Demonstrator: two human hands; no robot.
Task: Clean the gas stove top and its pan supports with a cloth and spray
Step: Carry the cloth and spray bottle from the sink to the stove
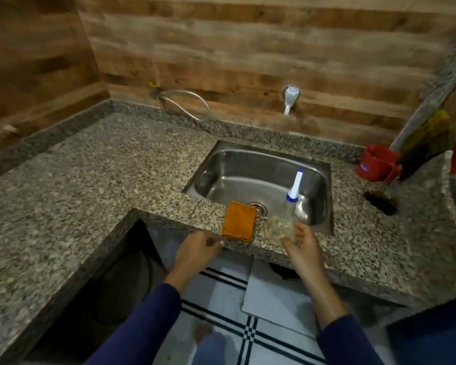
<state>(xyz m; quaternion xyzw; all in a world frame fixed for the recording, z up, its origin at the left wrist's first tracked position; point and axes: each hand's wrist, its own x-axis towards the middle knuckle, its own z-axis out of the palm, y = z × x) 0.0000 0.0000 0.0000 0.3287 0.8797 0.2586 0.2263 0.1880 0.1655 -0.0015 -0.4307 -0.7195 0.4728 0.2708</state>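
Observation:
A folded orange cloth [239,224] lies on the granite counter's front edge, just before the sink. To its right stands a clear spray bottle [287,212] with a white and blue nozzle. My left hand [198,250] hovers just left of the cloth, its fingers loosely curled and holding nothing. My right hand [302,246] reaches to the bottle's base. Its fingers are fairly straight along the bottle's right side and its thumb is at the front. No gas stove or pan supports are in view.
A steel sink [324,180] is set in the L-shaped granite counter [90,180], with a wall tap [290,97] behind it. At the right stand a red mug [377,162] and a broom. A hole [379,202] is cut in the counter. Tiled floor lies below.

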